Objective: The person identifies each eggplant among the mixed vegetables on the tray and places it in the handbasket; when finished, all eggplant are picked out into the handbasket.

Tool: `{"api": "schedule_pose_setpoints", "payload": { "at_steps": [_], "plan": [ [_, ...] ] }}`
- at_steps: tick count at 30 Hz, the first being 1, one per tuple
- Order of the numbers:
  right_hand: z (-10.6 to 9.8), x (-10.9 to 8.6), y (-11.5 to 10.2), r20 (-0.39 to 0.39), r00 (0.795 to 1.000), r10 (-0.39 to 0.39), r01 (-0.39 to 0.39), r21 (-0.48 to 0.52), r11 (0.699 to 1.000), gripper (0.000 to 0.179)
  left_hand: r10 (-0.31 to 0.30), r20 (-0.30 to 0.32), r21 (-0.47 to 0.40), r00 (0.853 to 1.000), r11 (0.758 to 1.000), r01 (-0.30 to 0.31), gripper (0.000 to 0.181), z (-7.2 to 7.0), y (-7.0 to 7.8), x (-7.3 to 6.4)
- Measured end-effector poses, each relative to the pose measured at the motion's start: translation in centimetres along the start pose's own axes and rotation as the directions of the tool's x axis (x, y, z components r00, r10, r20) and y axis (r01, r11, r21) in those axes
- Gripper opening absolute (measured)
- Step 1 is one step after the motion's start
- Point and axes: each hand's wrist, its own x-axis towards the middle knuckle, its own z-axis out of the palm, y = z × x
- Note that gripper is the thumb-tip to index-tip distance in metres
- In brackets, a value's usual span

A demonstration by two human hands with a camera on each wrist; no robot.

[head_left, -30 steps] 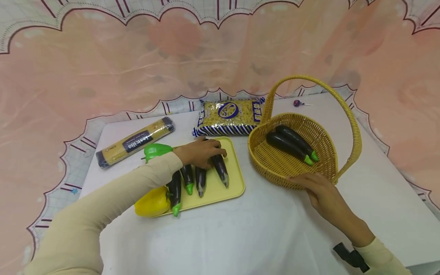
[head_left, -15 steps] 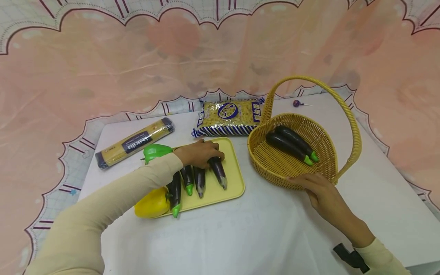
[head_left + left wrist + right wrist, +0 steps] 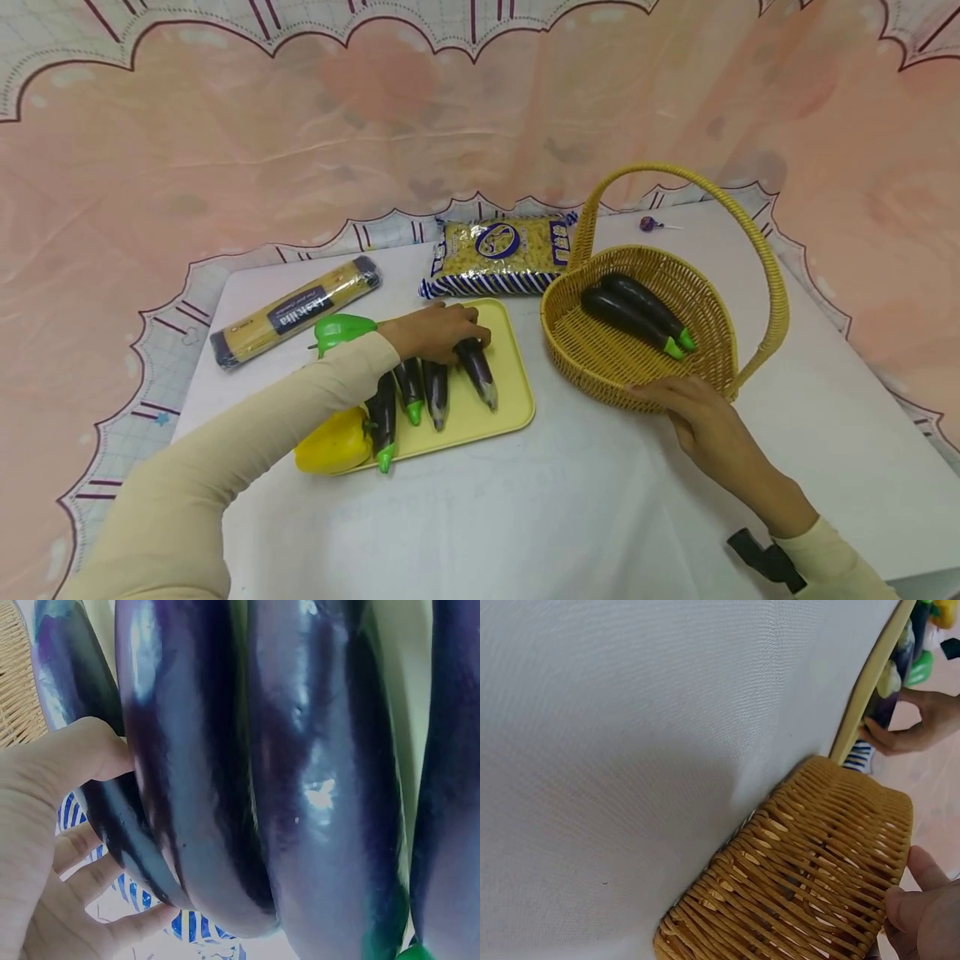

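My left hand (image 3: pixel 433 333) reaches over the yellow tray (image 3: pixel 517 408) and grips its rightmost eggplant (image 3: pixel 477 375). In the left wrist view, the thumb lies across that eggplant (image 3: pixel 127 817) and the fingers come round its far side. Several other dark eggplants (image 3: pixel 322 772) lie alongside it. At the right, my right hand (image 3: pixel 701 425) holds the near rim of a wicker basket (image 3: pixel 566 367), thumb outside in the right wrist view. Two eggplants (image 3: pixel 637 312) with green stems rest inside the basket.
A yellow bell pepper (image 3: pixel 333 442) and a green one (image 3: pixel 341 331) lie at the tray's left. Behind are a spaghetti pack (image 3: pixel 296 312) and a pasta bag (image 3: pixel 498 254). The basket's tall handle (image 3: pixel 776 283) arches above it. A lollipop (image 3: pixel 648 224) lies at the back right.
The left hand and the eggplant it grips shift only very slightly over the tray. The right hand and the basket stay where they were.
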Motion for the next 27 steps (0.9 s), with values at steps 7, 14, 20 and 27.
{"api": "schedule_pose_setpoints", "payload": {
  "at_steps": [7, 14, 20, 27],
  "plan": [
    [0.1, 0.0, 0.1, -0.005, 1.000, -0.017, 0.017, 0.001, 1.000, 0.062, 0.008, -0.012, 0.004, 1.000, 1.000, -0.008, 0.045, -0.3, 0.2, -0.2],
    [0.0, 0.0, 0.2, -0.007, 1.000, -0.010, 0.010, -0.001, 1.000, 0.060, 0.028, -0.063, -0.036, 0.998, 0.999, -0.030, 0.045, -1.5, 0.4, -0.2],
    [0.0, 0.0, 0.1, -0.003, 1.000, -0.008, 0.008, 0.004, 1.000, 0.060, 0.029, -0.078, -0.007, 0.997, 1.000, -0.030, 0.047, -2.5, 0.5, 0.2],
    [0.0, 0.0, 0.1, -0.001, 1.000, -0.008, 0.008, -0.002, 1.000, 0.062, 0.039, -0.092, -0.012, 0.995, 0.999, -0.040, 0.049, -3.7, 0.9, 0.7]
  ]
}}
